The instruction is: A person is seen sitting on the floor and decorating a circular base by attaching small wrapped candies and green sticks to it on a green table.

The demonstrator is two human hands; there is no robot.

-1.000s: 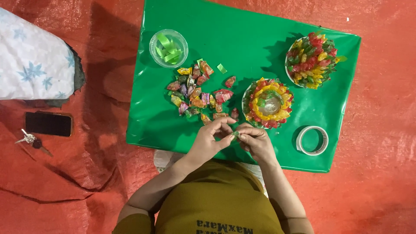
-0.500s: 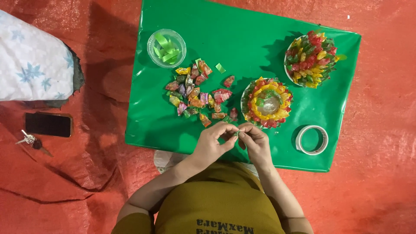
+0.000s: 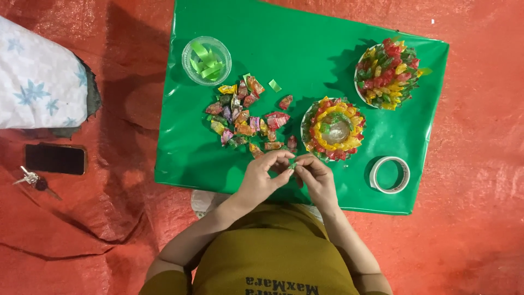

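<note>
Green wrapped candy (image 3: 293, 165) sits pinched between left hand (image 3: 266, 176) and right hand (image 3: 318, 177) at lower centre, both grips closed on it, apparently mid-fold, below the loose candy pile (image 3: 245, 117).

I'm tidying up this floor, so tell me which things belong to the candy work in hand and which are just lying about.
In use:
left hand and right hand, together pinching a small green piece
candy pile
half-covered bowl
covered bowl
cup of green strips
tape roll
green sheet

Lying about:
phone
keys
cloth bundle
</note>
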